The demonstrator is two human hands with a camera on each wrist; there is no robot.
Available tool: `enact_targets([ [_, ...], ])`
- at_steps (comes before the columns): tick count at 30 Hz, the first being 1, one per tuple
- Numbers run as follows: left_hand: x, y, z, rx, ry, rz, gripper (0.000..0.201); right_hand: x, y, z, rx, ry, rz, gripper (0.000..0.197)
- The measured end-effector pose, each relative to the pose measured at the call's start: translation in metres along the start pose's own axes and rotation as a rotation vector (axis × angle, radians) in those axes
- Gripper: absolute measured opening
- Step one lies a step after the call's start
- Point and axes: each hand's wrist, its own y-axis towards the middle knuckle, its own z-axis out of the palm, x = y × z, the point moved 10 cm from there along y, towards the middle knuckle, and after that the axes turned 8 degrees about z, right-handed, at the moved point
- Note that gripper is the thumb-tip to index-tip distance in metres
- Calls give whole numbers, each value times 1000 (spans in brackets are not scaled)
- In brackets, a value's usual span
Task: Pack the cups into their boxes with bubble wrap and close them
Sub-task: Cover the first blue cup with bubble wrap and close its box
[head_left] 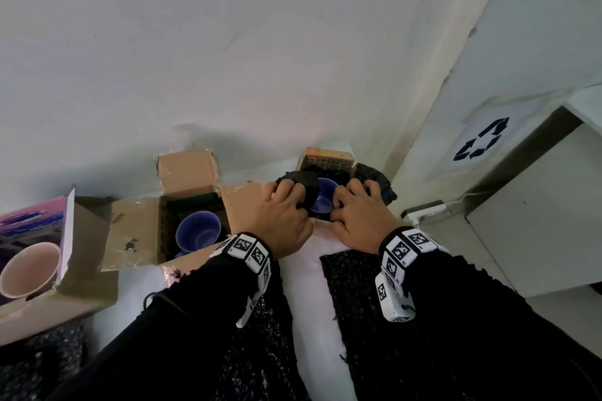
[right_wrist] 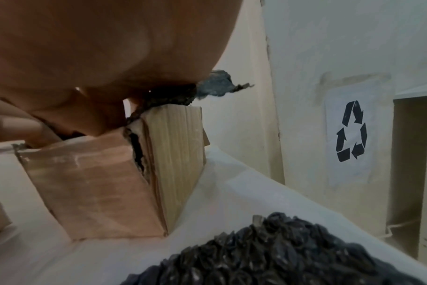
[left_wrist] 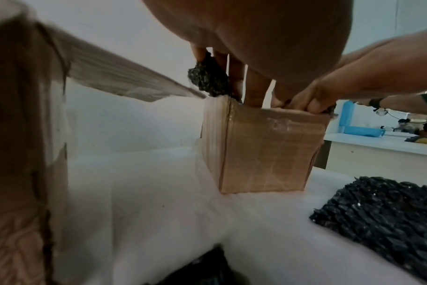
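Left hand (head_left: 283,215), right hand (head_left: 361,218) around black wrap (head_left: 301,181)
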Motion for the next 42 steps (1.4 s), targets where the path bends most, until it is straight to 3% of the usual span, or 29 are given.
enact_targets([
  [8, 1, -5, 10, 63, 24, 3, 50, 3, -4, 2, 79, -76, -5, 55],
  [11, 3, -5, 9, 80, 62, -34, 43, 2, 1, -2, 124, -82, -9, 57],
  [15, 14, -2, 13, 105, 33, -85, 20, -23, 4, -18, 78, -68, 142, 43],
  [17, 17, -2, 19, 126, -21, -103, 17, -36, 4, -15, 152, 22, 195, 42],
  [20, 17, -4, 30, 160, -85, -136, 14, -29, 11, -21, 208, 220, 156, 26],
  [25, 17, -4, 32, 171, -78, -127, 17, -19, 23, -35, 64, 51, 103, 16],
  [28, 16, -4, 21, 142, 13, -102, 15, -22, 23, -28, 67, -179, 86, 22],
  [31, 15, -4, 13, 103, 76, -126, 11, -25, 18, -20, 143, -200, 80, 48],
  [33, 15, -6, 9, 78, 104, -150, 9, -28, 16, -18, 181, -172, 86, 53],
  [39, 13, -11, 0, 59, 130, -203, 13, -26, 19, -6, 349, -149, 171, 24],
  [42, 14, -12, 1, 94, 135, -205, 17, -24, 27, -21, 234, -87, 218, 15],
])
